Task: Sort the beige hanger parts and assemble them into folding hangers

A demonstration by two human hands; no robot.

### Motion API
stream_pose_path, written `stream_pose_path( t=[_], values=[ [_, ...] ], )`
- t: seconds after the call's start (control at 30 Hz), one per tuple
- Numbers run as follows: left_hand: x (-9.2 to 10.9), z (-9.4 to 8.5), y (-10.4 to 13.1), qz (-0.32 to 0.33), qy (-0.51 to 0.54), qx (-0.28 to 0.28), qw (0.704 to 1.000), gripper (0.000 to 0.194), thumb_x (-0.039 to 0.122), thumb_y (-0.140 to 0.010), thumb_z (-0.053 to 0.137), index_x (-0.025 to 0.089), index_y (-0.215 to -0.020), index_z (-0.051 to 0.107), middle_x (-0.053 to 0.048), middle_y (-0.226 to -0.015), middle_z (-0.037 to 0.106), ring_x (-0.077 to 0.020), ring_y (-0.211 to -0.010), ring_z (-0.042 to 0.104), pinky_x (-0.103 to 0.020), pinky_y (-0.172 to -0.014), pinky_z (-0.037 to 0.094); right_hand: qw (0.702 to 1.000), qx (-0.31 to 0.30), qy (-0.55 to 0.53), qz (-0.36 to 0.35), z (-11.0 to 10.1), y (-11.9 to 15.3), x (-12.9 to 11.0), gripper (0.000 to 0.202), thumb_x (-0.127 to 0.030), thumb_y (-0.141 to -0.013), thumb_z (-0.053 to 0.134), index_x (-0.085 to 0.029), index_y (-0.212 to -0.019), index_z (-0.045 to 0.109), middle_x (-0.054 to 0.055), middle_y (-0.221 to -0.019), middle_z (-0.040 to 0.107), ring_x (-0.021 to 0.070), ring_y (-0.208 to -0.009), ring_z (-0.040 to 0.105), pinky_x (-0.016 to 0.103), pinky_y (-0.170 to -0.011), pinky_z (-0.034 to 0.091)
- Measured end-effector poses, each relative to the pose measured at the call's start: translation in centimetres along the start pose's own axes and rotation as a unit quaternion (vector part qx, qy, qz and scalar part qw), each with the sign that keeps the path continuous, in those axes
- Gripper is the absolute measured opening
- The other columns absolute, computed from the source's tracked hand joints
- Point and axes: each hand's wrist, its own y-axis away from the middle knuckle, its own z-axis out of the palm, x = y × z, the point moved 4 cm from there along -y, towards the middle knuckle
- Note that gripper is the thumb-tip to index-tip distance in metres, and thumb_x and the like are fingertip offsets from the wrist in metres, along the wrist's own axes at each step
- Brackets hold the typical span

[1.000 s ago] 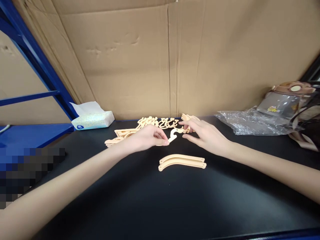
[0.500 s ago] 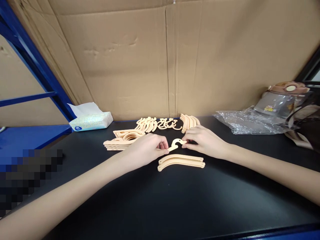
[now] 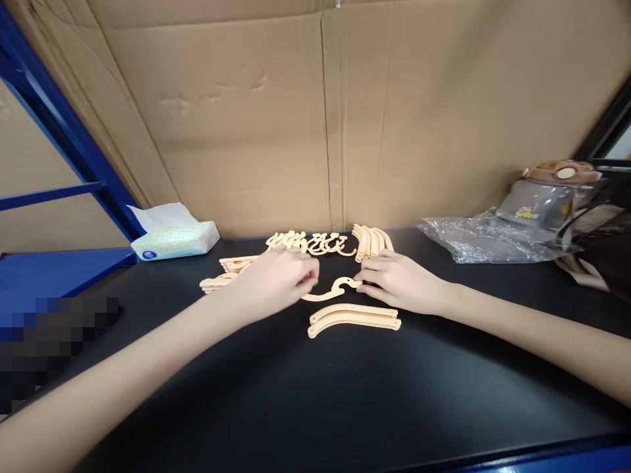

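My right hand (image 3: pixel 392 282) pinches one end of a cream plastic hanger hook (image 3: pixel 340 289) between thumb and fingers. The hook's curved part stretches left, and its far end meets the lower edge of my left hand (image 3: pixel 276 279). The fingers of my left hand are curled, with the thumb above the hook; whatever is inside them is hidden. Two curved cream hanger arms (image 3: pixel 355 320) lie side by side on the black table (image 3: pixel 345 401), just in front of the hook. Behind my left hand, a stack of cream hanger pieces (image 3: pixel 217 282) is partly covered.
Along the back lie more hooks (image 3: pixel 323 244) and a bunch of hanger arms (image 3: pixel 372 242). A tissue pack (image 3: pixel 177 240) sits at the back left. Clear plastic wrap (image 3: pixel 468 243), a bottle (image 3: pixel 537 200) and a dark bag (image 3: pixel 604 240) stand right. Cardboard (image 3: pixel 246 131) walls the back.
My left hand has slid left off the middle of the hook, so more of its curve shows. My right hand keeps its pinch. The view has shifted slightly.
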Motion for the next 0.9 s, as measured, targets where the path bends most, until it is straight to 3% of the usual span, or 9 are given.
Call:
stream_pose_path(
  t=[0.2,0.3,0.4,0.53,0.67,0.9],
  values=[
    [-6.8,-1.9,0.3,-0.201,-0.028,0.05,0.978,0.026,0.037,-0.086,0.042,0.02,-0.082,0.062,-0.004,-0.08,0.066,-0.0206,-0.071,0.058,-0.029,-0.06,0.034,1.0,0.001,-0.002,-0.002,-0.2,0.1,-0.1,0.029,-0.028,-0.097,0.04,-0.016,-0.094,0.066,0.004,-0.084,0.062,0.0168,-0.077,0.057,0.033,-0.079,0.04],
    [-10.9,-1.5,0.9,-0.292,0.037,0.055,0.954,0.03,0.044,-0.081,0.046,0.021,-0.088,0.065,-0.006,-0.087,0.069,-0.0226,-0.077,0.059,-0.029,-0.064,0.037,1.0,0.001,-0.006,0.001,-0.2,0.0,-0.1,0.029,-0.029,-0.097,0.04,-0.016,-0.094,0.066,0.004,-0.084,0.062,0.0166,-0.076,0.057,0.032,-0.079,0.041],
    [-13.5,-0.6,0.9,-0.323,0.079,0.03,0.943,0.035,0.048,-0.078,0.047,0.02,-0.082,0.066,-0.007,-0.085,0.069,-0.0218,-0.074,0.059,-0.029,-0.063,0.038,1.0,0.003,-0.007,0.003,-0.2,0.0,-0.1,0.029,-0.029,-0.097,0.04,-0.016,-0.091,0.066,0.005,-0.082,0.062,0.017,-0.076,0.057,0.033,-0.079,0.042],
    [-14.6,0.7,-0.5,-0.312,0.136,-0.063,0.938,0.04,0.056,-0.07,0.055,0.018,-0.067,0.065,-0.006,-0.068,0.062,-0.0181,-0.061,0.052,-0.027,-0.054,0.033,1.0,0.003,-0.014,0.009,-0.2,0.0,-0.2,0.03,-0.029,-0.097,0.039,-0.016,-0.094,0.066,0.006,-0.084,0.063,0.0183,-0.079,0.058,0.034,-0.08,0.043],
    [-14.5,1.6,-2.2,-0.277,0.181,-0.146,0.932,0.037,0.053,-0.06,0.066,0.017,-0.055,0.061,-0.002,-0.055,0.051,-0.0135,-0.051,0.041,-0.025,-0.05,0.026,1.0,0.008,-0.023,0.016,-0.2,0.1,-0.2,0.031,-0.031,-0.097,0.039,-0.017,-0.099,0.066,0.007,-0.087,0.064,0.019,-0.083,0.059,0.035,-0.081,0.044],
    [-13.7,2.2,-2.9,-0.27,0.201,-0.188,0.923,0.033,0.043,-0.058,0.066,0.019,-0.044,0.049,0.001,-0.048,0.037,-0.0108,-0.045,0.028,-0.027,-0.047,0.02,1.0,0.007,-0.019,0.019,-0.1,0.0,-0.2,0.03,-0.03,-0.097,0.04,-0.016,-0.098,0.067,0.007,-0.086,0.064,0.0189,-0.082,0.059,0.035,-0.081,0.044]
  ],
)
